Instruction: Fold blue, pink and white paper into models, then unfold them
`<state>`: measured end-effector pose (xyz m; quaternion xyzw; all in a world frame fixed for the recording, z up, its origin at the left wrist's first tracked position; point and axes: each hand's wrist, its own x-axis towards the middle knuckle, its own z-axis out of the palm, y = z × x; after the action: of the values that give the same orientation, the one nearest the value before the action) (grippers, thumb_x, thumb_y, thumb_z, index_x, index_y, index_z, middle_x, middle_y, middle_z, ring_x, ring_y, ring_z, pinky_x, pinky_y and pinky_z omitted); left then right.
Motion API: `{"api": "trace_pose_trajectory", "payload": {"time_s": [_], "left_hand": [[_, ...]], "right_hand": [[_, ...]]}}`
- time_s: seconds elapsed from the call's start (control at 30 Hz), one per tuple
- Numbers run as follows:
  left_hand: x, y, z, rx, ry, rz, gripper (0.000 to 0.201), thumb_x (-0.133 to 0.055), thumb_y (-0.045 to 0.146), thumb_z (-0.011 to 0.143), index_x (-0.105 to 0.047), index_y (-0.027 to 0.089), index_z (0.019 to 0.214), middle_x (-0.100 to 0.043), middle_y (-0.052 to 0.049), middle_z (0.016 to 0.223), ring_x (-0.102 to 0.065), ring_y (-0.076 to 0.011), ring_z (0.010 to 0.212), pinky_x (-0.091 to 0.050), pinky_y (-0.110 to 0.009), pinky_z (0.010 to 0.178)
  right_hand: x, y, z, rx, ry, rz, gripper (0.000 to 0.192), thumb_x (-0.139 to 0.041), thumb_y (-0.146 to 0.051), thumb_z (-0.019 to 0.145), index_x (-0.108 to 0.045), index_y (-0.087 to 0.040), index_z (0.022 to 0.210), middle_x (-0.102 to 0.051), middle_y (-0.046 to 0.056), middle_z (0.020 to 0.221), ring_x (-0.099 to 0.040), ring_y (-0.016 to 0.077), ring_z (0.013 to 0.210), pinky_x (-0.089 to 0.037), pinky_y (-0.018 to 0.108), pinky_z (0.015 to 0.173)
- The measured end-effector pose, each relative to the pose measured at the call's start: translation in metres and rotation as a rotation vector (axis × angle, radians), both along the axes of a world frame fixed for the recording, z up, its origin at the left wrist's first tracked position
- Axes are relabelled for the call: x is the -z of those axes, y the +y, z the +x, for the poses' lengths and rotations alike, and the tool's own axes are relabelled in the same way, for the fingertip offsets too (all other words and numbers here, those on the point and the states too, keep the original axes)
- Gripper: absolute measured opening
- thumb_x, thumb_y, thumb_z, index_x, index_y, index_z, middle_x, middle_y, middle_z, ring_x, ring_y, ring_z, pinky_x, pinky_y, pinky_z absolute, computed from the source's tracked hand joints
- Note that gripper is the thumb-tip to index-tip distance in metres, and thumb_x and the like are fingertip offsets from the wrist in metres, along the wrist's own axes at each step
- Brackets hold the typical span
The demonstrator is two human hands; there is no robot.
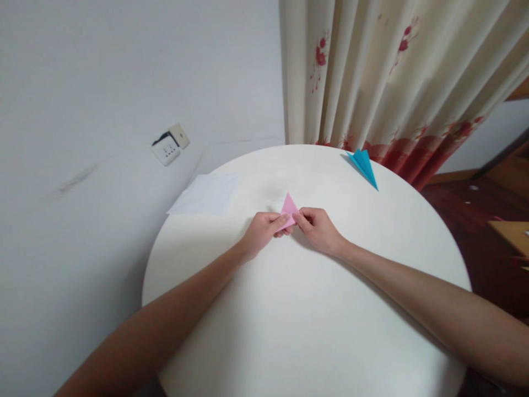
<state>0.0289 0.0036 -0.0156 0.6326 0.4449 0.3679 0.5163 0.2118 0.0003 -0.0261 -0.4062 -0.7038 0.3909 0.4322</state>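
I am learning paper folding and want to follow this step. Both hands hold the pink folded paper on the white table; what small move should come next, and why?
Probably press the pink paper flat and run a fingertip along its lower edge. The left hand and right hand pinch that edge from both sides, its point stands free above the round table, so the crease looks unfinished.

A round white table (289,331) carries all items. Near its centre, the left hand (262,231) and the right hand (320,229) pinch the lower edge of a pink folded paper triangle (288,208), one hand at each side, with the triangle's point directed toward the far edge. A blue folded paper piece (363,165) lies at the far right edge, well apart from the hands. A white paper sheet (206,194) overhangs the far left edge.
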Motion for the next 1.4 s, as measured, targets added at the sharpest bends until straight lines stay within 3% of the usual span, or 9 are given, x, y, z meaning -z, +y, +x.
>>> {"api": "trace_pose_trajectory", "payload": {"time_s": [0.27, 0.57, 0.73, 0.93, 1.07, 1.2, 1.4], "left_hand": [[-0.003, -0.001, 0.001, -0.039, 0.011, -0.012, 0.044, -0.065, 0.052, 0.084, -0.069, 0.013, 0.064, -0.065, -0.004, 0.061, -0.053, -0.0101, 0.056, -0.041, -0.023, 0.057], [0.0, -0.001, 0.001, -0.085, -0.042, -0.035, 0.037, -0.067, 0.05, 0.081, -0.075, 0.013, 0.08, -0.066, -0.004, 0.065, -0.055, -0.0109, 0.059, -0.042, -0.024, 0.058], [0.001, -0.001, 0.001, -0.181, -0.098, -0.065, 0.035, -0.067, 0.047, 0.08, -0.073, 0.012, 0.082, -0.066, -0.005, 0.07, -0.058, -0.0112, 0.061, -0.044, -0.024, 0.057], [-0.001, 0.0, 0.003, -0.209, -0.166, -0.096, 0.05, -0.062, 0.06, 0.082, -0.072, 0.011, 0.09, -0.069, -0.009, 0.082, -0.061, -0.0145, 0.068, -0.043, -0.024, 0.056], [0.0, 0.0, 0.003, -0.14, -0.083, -0.025, 0.046, -0.063, 0.058, 0.082, -0.069, 0.013, 0.073, -0.064, -0.005, 0.069, -0.054, -0.013, 0.063, -0.04, -0.024, 0.057], [0.0, 0.0, 0.002, -0.143, 0.02, 0.079, 0.046, -0.062, 0.05, 0.085, -0.058, 0.016, 0.055, -0.05, 0.001, 0.054, -0.042, -0.0105, 0.055, -0.03, -0.025, 0.054], [0.0, 0.001, 0.0, -0.144, 0.088, 0.142, 0.045, -0.06, 0.049, 0.087, -0.056, 0.016, 0.055, -0.046, 0.003, 0.053, -0.039, -0.0102, 0.054, -0.027, -0.025, 0.053]], "right_hand": [[0.001, 0.005, -0.002, 0.139, 0.07, -0.023, 0.043, -0.049, -0.047, 0.091, -0.049, -0.019, 0.059, -0.04, -0.004, 0.055, -0.035, 0.0107, 0.054, -0.028, 0.027, 0.053], [-0.001, 0.01, 0.001, 0.268, 0.135, -0.087, 0.041, -0.052, -0.044, 0.089, -0.049, -0.019, 0.055, -0.044, -0.003, 0.052, -0.037, 0.0106, 0.051, -0.028, 0.027, 0.051], [0.006, 0.019, 0.008, 0.327, 0.234, -0.141, 0.041, -0.053, -0.048, 0.088, -0.052, -0.019, 0.058, -0.046, -0.003, 0.051, -0.038, 0.0106, 0.049, -0.028, 0.026, 0.05], [0.003, 0.015, 0.007, 0.198, 0.159, -0.093, 0.044, -0.052, -0.049, 0.089, -0.051, -0.019, 0.057, -0.045, -0.004, 0.052, -0.036, 0.01, 0.05, -0.028, 0.027, 0.051], [0.0, 0.007, 0.001, 0.068, 0.068, -0.037, 0.042, -0.05, -0.046, 0.091, -0.049, -0.019, 0.059, -0.041, -0.004, 0.056, -0.035, 0.0103, 0.054, -0.027, 0.027, 0.053], [0.001, 0.004, -0.001, 0.057, 0.031, -0.02, 0.04, -0.049, -0.043, 0.092, -0.048, -0.019, 0.06, -0.039, -0.004, 0.058, -0.035, 0.0105, 0.056, -0.027, 0.027, 0.055], [-0.001, 0.004, 0.001, 0.044, 0.033, -0.037, 0.039, -0.049, -0.042, 0.092, -0.049, -0.019, 0.06, -0.04, -0.004, 0.057, -0.034, 0.0102, 0.055, -0.026, 0.027, 0.054]]}}
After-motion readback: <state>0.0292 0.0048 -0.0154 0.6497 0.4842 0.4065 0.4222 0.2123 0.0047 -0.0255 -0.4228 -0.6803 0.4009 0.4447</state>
